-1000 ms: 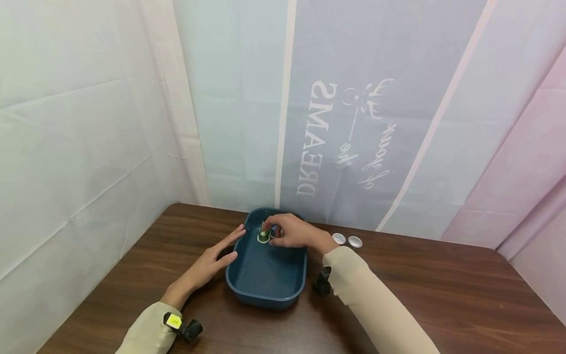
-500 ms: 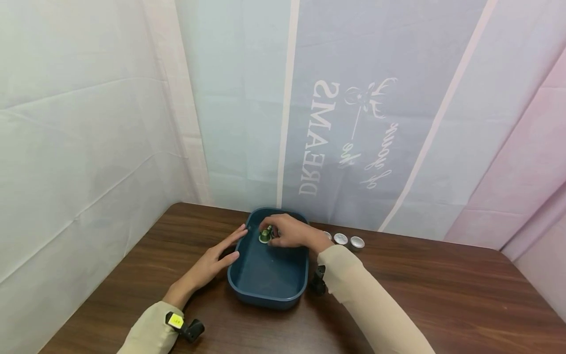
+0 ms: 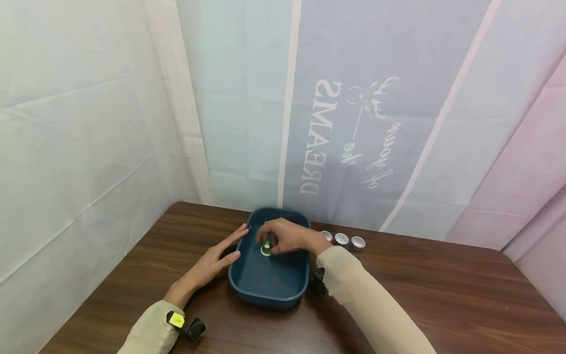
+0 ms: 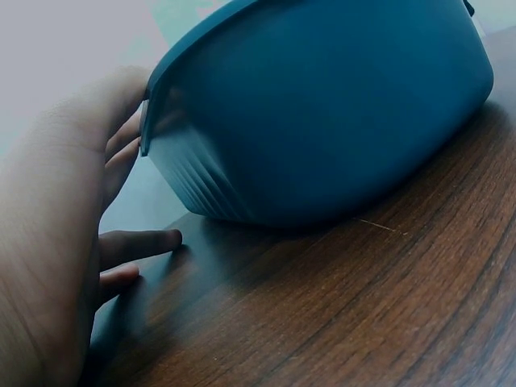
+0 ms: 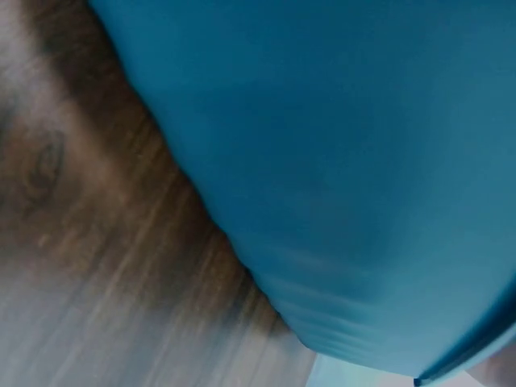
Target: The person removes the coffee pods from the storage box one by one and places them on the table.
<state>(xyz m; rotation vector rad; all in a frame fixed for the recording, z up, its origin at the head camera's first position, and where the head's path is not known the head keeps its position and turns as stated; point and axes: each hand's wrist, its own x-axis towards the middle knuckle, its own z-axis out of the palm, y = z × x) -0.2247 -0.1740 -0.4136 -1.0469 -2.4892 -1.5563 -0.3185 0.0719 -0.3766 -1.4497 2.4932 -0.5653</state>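
In the head view my right hand point(image 3: 288, 236) reaches over the right side of a deep blue plastic bin point(image 3: 268, 298). Thumb and curled fingers are around a small green coffee capsule point(image 3: 266, 249) with a pale rim, low inside the bin; the hand partly covers it. My left hand point(image 3: 207, 265) rests its extended fingers against the bin's left rim. Seen from the left wrist, the left hand point(image 4: 60, 177) has some fingers at the rim and others below, beside the bin wall point(image 4: 322, 121). From the right wrist, the bin wall point(image 5: 322, 161) fills most of the view.
Several silver-topped capsules stand in a row to the right of the bin, the rightmost capsule point(image 3: 358, 243) fully in sight. The brown wooden table point(image 3: 420, 280) ends at a hanging printed cloth point(image 3: 340, 118) behind.
My right hand's fingers and the green capsule have shifted slightly nearer inside the bin. More of the silver-topped capsules shows past the right wrist. The left hand stays at the rim.
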